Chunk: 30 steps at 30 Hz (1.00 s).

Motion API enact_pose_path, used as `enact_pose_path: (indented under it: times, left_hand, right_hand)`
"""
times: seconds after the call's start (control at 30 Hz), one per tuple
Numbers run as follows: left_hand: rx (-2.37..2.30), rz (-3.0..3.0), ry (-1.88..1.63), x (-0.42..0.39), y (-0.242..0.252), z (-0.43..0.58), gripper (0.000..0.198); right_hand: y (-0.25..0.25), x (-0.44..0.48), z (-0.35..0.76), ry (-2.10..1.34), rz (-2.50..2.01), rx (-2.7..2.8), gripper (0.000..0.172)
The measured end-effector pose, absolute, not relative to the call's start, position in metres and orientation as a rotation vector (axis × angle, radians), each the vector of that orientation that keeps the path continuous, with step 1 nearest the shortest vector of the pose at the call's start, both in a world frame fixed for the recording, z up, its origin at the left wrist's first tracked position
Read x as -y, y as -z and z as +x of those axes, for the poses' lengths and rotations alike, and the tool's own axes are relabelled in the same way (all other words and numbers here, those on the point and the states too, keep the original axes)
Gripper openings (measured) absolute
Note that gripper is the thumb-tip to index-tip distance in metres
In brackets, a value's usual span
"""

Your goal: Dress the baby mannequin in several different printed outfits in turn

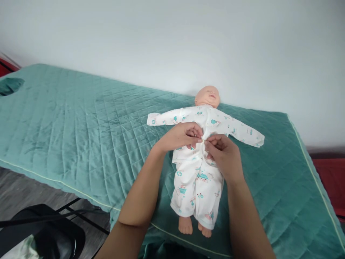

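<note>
A baby doll [207,96] lies on its back, wearing a white printed shirt [185,116] and matching trousers [203,180]. Its sleeves stretch out to both sides, and its bare feet show below the trouser legs. Over the doll's belly, my left hand [185,136] pinches one front edge of the shirt. My right hand [223,153] pinches the other edge right beside it, so the fingertips of both hands almost meet at the front opening. A small fastening seems to sit between them, but the fingers hide most of it.
A green quilted cover [88,136] spreads over the bed, its long far side against a white wall [161,43]. At the lower left stands a black chair [59,230] with pale cloth on it. Something red [329,180] is beyond the right edge.
</note>
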<state>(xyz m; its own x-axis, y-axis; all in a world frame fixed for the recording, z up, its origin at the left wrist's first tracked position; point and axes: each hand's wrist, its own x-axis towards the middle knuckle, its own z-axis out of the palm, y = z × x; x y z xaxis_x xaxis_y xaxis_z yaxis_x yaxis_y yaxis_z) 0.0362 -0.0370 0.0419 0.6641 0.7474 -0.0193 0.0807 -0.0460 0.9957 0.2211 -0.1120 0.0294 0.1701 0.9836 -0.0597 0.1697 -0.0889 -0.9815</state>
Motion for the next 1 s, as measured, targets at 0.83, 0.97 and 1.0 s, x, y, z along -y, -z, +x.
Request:
enact_pose_path:
  times: [0.83,0.97,1.0]
  left_hand:
    - [-2.030,2.126,-0.958,0.021,0.027,-0.008,0.045]
    - [-2.225,2.015,-0.727,0.038,0.031,-0.038,0.054]
    - [-2.256,1.974,-0.706,0.040,0.032,-0.042,0.054]
  right_hand:
    - [0.036,0.067,0.335,0.005,-1.679,1.614,0.046]
    - [0.053,0.089,0.392,0.065,-1.847,1.734,0.048]
    - [0.056,0.095,0.400,0.065,-1.861,1.697,0.047]
